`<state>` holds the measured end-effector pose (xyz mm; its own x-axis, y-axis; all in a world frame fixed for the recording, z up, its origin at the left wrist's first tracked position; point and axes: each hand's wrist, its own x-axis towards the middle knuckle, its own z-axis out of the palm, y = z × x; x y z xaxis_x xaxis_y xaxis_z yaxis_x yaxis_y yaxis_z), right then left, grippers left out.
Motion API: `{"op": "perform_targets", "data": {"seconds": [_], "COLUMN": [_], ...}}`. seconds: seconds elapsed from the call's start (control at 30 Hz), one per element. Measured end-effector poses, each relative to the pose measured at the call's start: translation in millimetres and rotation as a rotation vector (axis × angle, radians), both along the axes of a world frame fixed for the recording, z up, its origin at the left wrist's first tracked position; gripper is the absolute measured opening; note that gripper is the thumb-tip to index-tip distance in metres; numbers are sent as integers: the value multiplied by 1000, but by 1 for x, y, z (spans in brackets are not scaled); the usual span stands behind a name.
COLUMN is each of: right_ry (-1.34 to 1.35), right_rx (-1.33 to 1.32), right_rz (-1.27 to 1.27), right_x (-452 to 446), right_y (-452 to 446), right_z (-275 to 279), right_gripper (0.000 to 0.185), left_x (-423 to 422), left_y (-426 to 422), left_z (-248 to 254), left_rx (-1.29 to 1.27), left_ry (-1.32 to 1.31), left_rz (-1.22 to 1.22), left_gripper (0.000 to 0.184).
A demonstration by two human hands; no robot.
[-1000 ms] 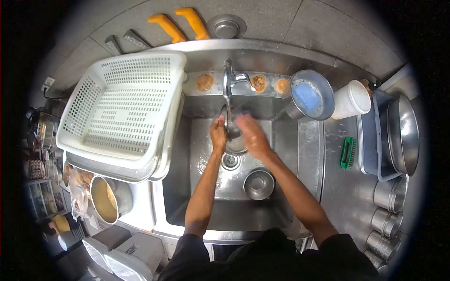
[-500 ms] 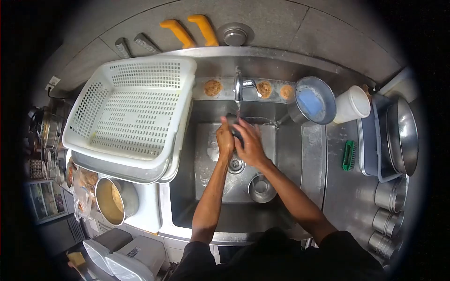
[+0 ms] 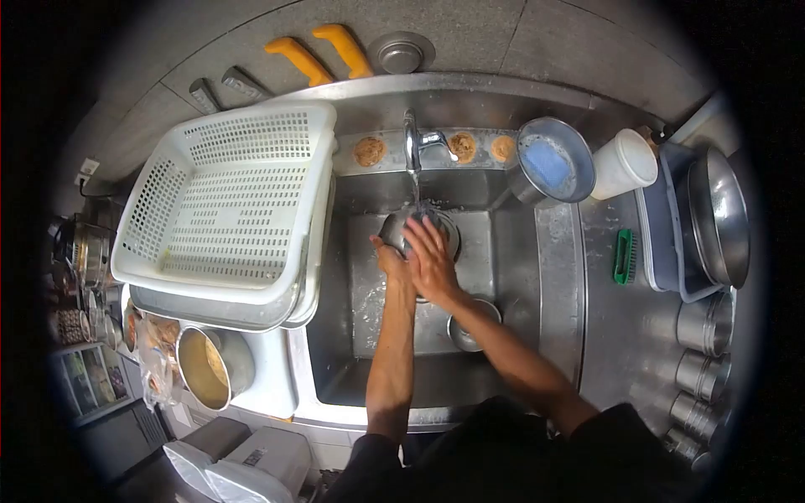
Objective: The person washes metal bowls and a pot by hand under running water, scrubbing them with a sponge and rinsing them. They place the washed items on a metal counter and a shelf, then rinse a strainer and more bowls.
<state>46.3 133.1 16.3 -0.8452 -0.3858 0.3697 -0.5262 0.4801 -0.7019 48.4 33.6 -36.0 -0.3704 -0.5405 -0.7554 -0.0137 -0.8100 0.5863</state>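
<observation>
Under the running faucet (image 3: pixel 412 142), my left hand (image 3: pixel 391 258) holds a metal bowl (image 3: pixel 392 226) by its near left side, over the sink (image 3: pixel 366 314). My right hand (image 3: pixel 432 264) presses a dark scrubbing pad (image 3: pixel 414 237) against the bowl, its fingers together over the pad. Another round metal piece shows just right of my fingers, partly hidden. A small metal bowl (image 3: pixel 463 335) lies on the sink floor, partly covered by my right forearm.
White perforated baskets (image 3: pixel 239 214) are stacked on the left, above a metal pot (image 3: pixel 204 367). At right are a pot with a blue sponge (image 3: pixel 545 163), a white container (image 3: pixel 625 165), a green brush (image 3: pixel 623 256), a grey tub (image 3: pixel 667 226) and stacked metal bowls (image 3: pixel 719 218).
The held bowl's inside has come into view, tilted under the water. My right hand has gone from a blurred sweep at the right onto the pad in the bowl.
</observation>
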Motion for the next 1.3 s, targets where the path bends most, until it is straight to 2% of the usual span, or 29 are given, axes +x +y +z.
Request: {"op": "perform_targets", "data": {"seconds": [0.03, 0.1, 0.17, 0.23, 0.27, 0.3, 0.33, 0.4, 0.43, 0.47, 0.5, 0.57, 0.63, 0.67, 0.7, 0.73, 0.77, 0.8, 0.83, 0.87, 0.9, 0.97, 1.0, 1.03, 1.1, 1.17, 1.23, 1.27, 1.3], "right_ry": [163, 384, -1067, -1350, -1271, -1187, -1177, -821, -820, -803, -786, -701, 127, -14, -4, -401, -534, -685, -687, -400, -99, 70, -18, -121, 1, 330, 390, 404, 425], "right_rx": [154, 230, -350, -774, -795, -815, -813, -366, -368, -287, -203, -132, 666, 838, 838, 825, 689, 556, 559, 887, 1190, 1244, 1200, 1153, 983, 814, 851, 838, 825], "right_rz": [3, -223, -212, -6, -50, -91, -83, 26, 17, 223, 428, 485, 358, 357, 354, 539, 663, 780, 785, 667, 524, 431, 385, 343, 364, 334, 324, 343, 361], "right_x": [10, -22, -62, -67, -65, -63, -66, -52, -43, -32, -23, -34, -57, -59, -61, -59, -56, -52, -50, -51, -51, -18, -1, 10, 18, 1, -28, -38, -44], "right_y": [4, 7, 20, 24, 20, 14, 10, 11, 11, 10, 8, 14, 23, 26, 26, 25, 28, 30, 38, 41, 44, 50, 39, 33, 43, 53, 66, 68, 68], "right_z": [3, -15, -9, -11, -8, -4, -1, -3, -4, -4, 9, 24, 21, 58, 54, 48, 32, 27, 22, 37, 47, -2, -23, -35, -38, -43, -53, -46, -44], "right_gripper": [34, 33, 38, 36, 36, 36, 36, 36, 36, 39, 43, 42, 45, 51, 51, 58, 67, 78, 78, 80, 83, 72, 66, 60, 52, 42, 47, 51, 56], "left_x": [7, 20, 23, 22, 17, 14, 11, 14, 12, 12, 12, 12, 17, 20, 13, 5, 3, 6, 8, 4, 1, 13, 13, 9, 15, 19, 17, 6, -1], "left_y": [-1, -2, -5, -10, -9, -5, 1, 10, 10, 11, 5, 18, 24, 22, 18, 10, 10, 11, 11, 10, 10, 15, 15, 10, -2, -21, -37, -38, -44], "left_z": [-6, 5, 27, 12, 15, 19, 23, 40, 47, 53, 42, 35, 47, 53, 57, 37, 36, 36, 35, 35, 34, 29, 39, 38, 37, 39, 43, 65, 61], "left_rx": [9, 100, 120, 59, -192, -194, -522, -1044, -784, -525, 79, 16, -41, -174, -314, -312, -310, -29, 251, 248, -207, -1097, -1249, -1249, -1200, -1217, -1360, -1120, -1118], "left_ry": [0, 397, 517, 418, 165, 176, 201, 259, 310, 333, 445, 484, 503, 395, 305, 345, 348, 350, 350, 356, 311, 159, 67, 62, -45, -27, -52, -227, -230], "left_rz": [3, -126, -195, -154, -221, -212, -252, -459, -472, -453, -269, -306, -352, -402, -444, -393, -388, -475, -555, -553, -611, -677, -722, -713, -725, -744, -1083, -1230, -1226], "left_gripper": [62, 63, 63, 58, 52, 52, 52, 52, 50, 48, 47, 44, 42, 44, 48, 43, 43, 42, 41, 41, 39, 46, 57, 57, 56, 54, 51, 47, 47]}}
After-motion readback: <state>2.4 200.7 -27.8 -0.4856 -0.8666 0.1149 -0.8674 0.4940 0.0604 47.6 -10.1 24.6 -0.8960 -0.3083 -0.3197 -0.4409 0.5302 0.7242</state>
